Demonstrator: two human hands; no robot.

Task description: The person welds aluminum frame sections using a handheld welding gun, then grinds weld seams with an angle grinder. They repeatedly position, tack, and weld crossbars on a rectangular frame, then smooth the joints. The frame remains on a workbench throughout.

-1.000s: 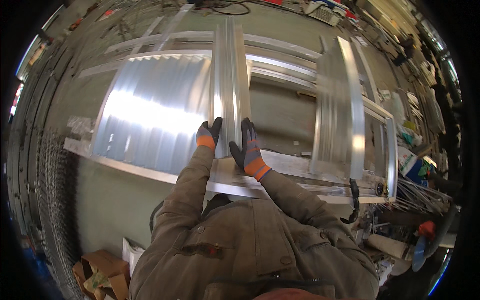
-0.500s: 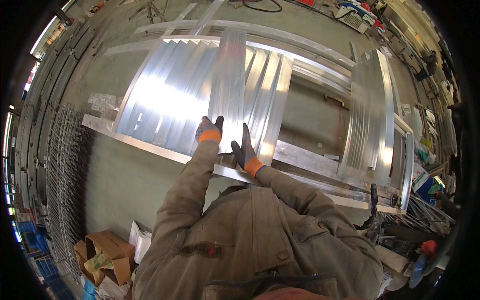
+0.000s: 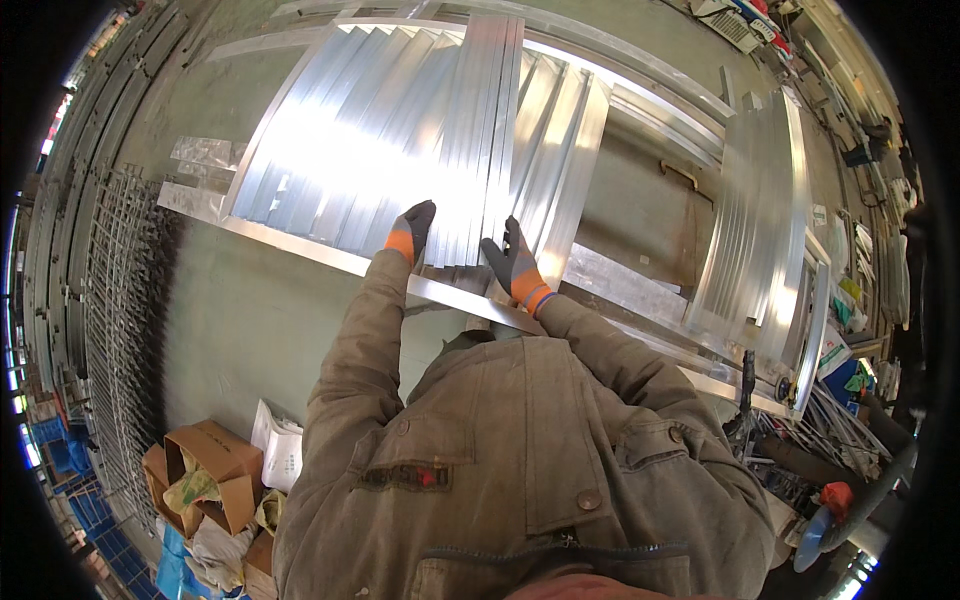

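Note:
A small stack of long shiny aluminium strips [image 3: 480, 130] lies across a metal frame rail [image 3: 300, 250], on top of a wider spread of similar strips [image 3: 340, 140]. My left hand [image 3: 412, 232], in a dark glove with an orange cuff, grips the near left end of the stack. Its near right end is held by my right hand [image 3: 510, 262], gloved the same way. Further strips [image 3: 575, 170] fan out to the right of the stack.
Another bundle of aluminium strips [image 3: 760, 220] lies at the right. A wire mesh panel [image 3: 120, 330] lies on the floor at the left. Cardboard boxes and bags [image 3: 215, 480] sit at the lower left. Tools and clutter [image 3: 830, 470] fill the lower right.
The view has shifted left along the frame. My hands, a second ago on a narrow bundle near the right frame part, now hold a stack over the wide spread of strips.

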